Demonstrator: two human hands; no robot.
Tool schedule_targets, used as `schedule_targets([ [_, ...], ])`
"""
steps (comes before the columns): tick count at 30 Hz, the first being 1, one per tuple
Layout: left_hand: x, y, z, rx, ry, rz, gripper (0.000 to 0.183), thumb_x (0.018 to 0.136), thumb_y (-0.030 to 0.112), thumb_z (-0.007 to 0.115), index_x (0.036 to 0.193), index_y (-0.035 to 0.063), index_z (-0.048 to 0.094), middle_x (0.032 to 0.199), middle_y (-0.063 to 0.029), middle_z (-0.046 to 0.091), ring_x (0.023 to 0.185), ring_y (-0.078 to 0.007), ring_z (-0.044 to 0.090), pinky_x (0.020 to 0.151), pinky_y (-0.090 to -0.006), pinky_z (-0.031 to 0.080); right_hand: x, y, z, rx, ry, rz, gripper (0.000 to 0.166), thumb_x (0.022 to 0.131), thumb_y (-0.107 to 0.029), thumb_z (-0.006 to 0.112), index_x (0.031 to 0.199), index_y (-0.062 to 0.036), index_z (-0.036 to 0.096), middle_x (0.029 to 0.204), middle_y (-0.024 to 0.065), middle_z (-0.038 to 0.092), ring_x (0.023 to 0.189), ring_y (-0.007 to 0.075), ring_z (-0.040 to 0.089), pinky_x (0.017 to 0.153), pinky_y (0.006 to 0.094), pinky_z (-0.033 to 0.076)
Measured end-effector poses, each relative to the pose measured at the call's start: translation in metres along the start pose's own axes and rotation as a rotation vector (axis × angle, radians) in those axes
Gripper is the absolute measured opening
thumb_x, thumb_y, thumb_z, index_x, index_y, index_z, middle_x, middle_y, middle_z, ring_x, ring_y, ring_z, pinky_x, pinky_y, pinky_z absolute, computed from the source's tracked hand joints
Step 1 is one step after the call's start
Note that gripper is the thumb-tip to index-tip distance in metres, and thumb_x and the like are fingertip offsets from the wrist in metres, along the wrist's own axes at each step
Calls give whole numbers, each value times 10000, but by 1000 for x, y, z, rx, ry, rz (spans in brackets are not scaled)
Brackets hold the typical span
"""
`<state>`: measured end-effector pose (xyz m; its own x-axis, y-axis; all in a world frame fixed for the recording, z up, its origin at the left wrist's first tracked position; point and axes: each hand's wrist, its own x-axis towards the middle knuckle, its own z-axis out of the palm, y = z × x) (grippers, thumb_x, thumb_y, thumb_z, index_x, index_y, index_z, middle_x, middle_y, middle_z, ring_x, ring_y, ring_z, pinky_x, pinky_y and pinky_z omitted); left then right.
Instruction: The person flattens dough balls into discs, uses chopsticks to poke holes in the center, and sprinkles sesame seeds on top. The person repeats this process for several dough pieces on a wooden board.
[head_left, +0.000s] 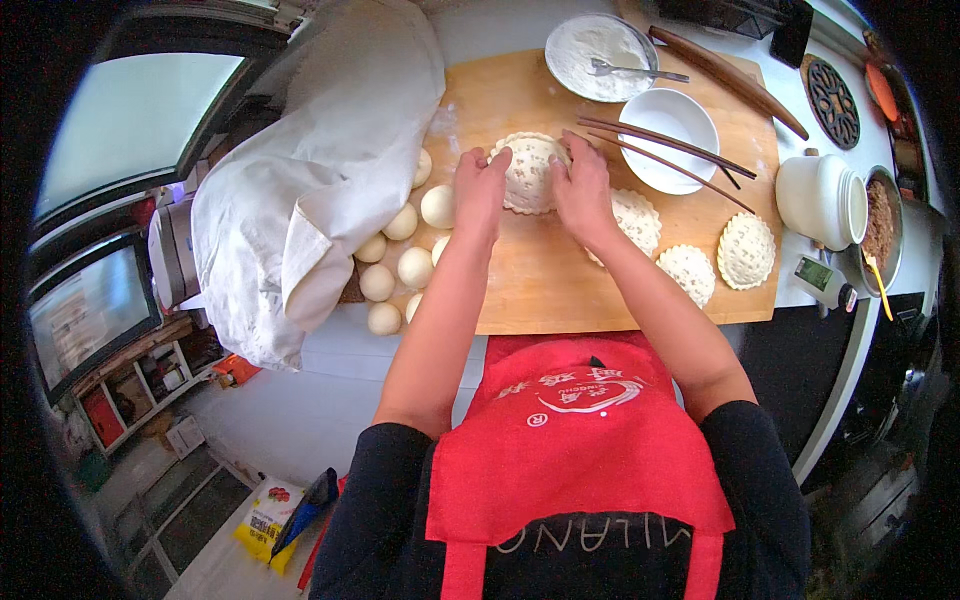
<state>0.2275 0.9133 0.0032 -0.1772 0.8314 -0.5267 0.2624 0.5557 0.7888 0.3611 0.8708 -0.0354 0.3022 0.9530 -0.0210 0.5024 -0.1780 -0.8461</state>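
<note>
A round flat dough pie (527, 174) with a crimped edge and a speckled, dimpled top lies on the wooden board (525, 300) before me. My left hand (482, 187) grips its left rim, the thumb on the top edge. At its right rim is my right hand (583, 180), thumb and fingers on the edge. Beyond my right forearm are more crimped pies: one (636, 223) partly hidden by the arm, another (688, 274) near the front edge, and a third (746, 250) at the right. Several dough balls (415, 268) sit left of my left forearm, some partly covered by a white cloth (337, 150).
A metal bowl of flour (592, 45) with a fork stands at the back. Chopsticks (675, 146) lie across a white bowl (667, 169). Rightward are a rolling pin (731, 82), a white jar (814, 199), a small bottle (821, 282) and a bowl of brown filling (879, 225).
</note>
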Motion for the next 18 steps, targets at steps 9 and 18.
schedule_targets([
  [9,2,-26,3,57,13,69,323,874,230,702,1039,-39,636,915,-67,650,842,-136,563,755,-289,457,7,-3,-5,-20,-146,66,267,833,-119,641,1076,-9,651,1067,225,598,1054,411,547,928,483,439],
  [18,-95,-79,-22,-198,7,-29,525,922,113,642,1340,-78,388,1279,-176,526,1135,-200,532,969,-309,434,-57,-18,-9,-94,-317,-167,255,816,-98,652,1052,-1,632,1066,196,585,1020,380,511,913,471,425],
])
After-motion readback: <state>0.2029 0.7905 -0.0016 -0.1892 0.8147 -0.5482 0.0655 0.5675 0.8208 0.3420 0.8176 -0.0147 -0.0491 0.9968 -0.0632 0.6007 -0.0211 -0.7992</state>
